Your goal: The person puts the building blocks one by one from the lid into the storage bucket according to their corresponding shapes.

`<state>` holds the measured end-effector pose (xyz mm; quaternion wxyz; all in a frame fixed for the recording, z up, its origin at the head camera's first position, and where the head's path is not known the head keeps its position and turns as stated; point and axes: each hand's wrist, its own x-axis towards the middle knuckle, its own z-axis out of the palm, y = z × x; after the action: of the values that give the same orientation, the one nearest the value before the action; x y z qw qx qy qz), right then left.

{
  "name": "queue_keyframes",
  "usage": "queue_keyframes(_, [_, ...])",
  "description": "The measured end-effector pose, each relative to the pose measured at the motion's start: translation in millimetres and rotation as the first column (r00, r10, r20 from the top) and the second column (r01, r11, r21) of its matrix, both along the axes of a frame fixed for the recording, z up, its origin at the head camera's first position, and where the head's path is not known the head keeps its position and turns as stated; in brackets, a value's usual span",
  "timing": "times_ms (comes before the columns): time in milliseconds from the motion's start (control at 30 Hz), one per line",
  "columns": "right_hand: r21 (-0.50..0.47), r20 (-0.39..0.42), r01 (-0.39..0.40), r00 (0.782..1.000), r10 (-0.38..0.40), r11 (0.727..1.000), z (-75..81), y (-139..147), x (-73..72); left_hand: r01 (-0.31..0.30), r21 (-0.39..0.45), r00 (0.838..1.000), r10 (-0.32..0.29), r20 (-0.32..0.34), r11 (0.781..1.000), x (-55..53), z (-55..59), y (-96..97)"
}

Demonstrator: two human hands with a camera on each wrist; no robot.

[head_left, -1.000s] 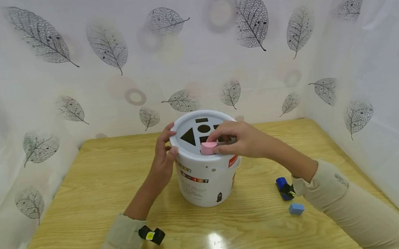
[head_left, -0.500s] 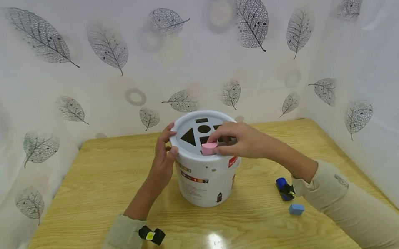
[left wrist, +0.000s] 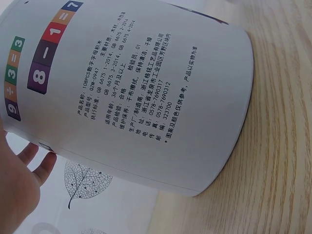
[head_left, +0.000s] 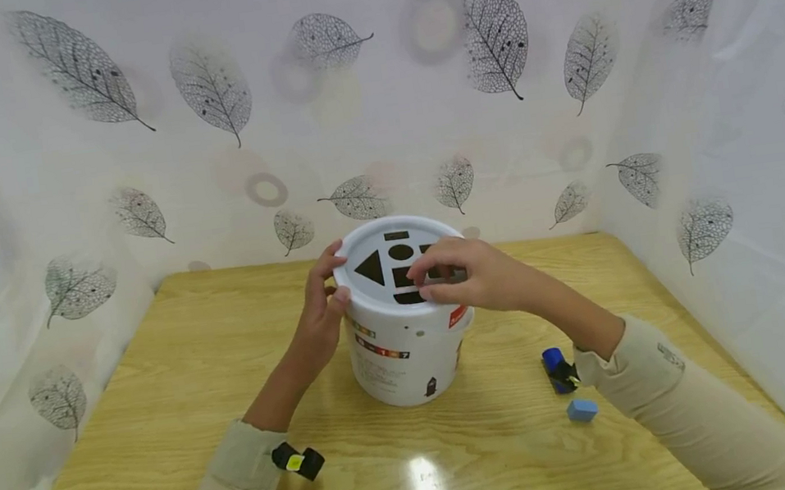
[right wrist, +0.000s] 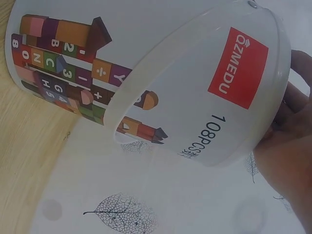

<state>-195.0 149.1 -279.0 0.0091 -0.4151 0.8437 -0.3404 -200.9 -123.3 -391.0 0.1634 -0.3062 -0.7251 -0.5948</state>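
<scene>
A white bucket (head_left: 394,373) with a shape-sorter lid (head_left: 366,247) stands upright on the table. My left hand (head_left: 319,312) holds the lid's left rim, thumb toward the front and fingers behind. In the left wrist view, that hand (left wrist: 17,187) lies against the bucket's side beside printed text. Above the front right of the lid is my right hand (head_left: 482,275), its thumb and bent fingers apart with nothing between them. The thumb tip is at the right end of the dark front slot (head_left: 409,298). The right wrist view shows this hand (right wrist: 292,131) at the rim, fingertips hidden.
Right of the bucket, a dark blue cylinder block (head_left: 553,360) lies partly behind the right wrist strap, with a light blue block (head_left: 582,410) in front of it. The bucket's pale handle (right wrist: 146,68) hangs down its side. A leaf-print curtain (head_left: 375,115) surrounds the wooden table (head_left: 236,299).
The pink block that my right hand pinched upright in the front slot is out of sight, and the slot shows dark. Both hands keep nearly the same position.
</scene>
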Motion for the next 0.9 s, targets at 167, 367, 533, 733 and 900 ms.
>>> queue_keyframes(167, [-0.041,0.014,0.091,0.996,-0.09,0.995,-0.5,13.3,0.1,0.002,0.003,1.0,-0.002,-0.004,1.0,-1.6,-0.7,0.4])
queue_keyframes(367, [-0.126,0.064,0.184,0.982,-0.178,0.975,-2.0,44.7,6.0,0.007,0.015,1.0,-0.006,-0.013,1.0,-1.5,0.0,0.9])
queue_keyframes(533, [-0.136,0.083,0.234,0.971,-0.225,0.963,-11.9,79.3,12.9,0.012,0.019,1.0,-0.011,-0.018,1.0,-1.5,0.3,1.3])
queue_keyframes(733, [-0.069,0.1,0.294,0.953,-0.286,0.953,-27.9,112.2,23.2,0.003,0.014,1.0,-0.003,-0.013,1.0,-2.1,-0.6,0.7])
queue_keyframes(900, [-0.013,0.126,0.33,0.937,-0.326,0.944,-43.7,133.8,31.8,0.001,0.005,1.0,-0.001,0.001,1.0,-1.6,-0.8,0.8])
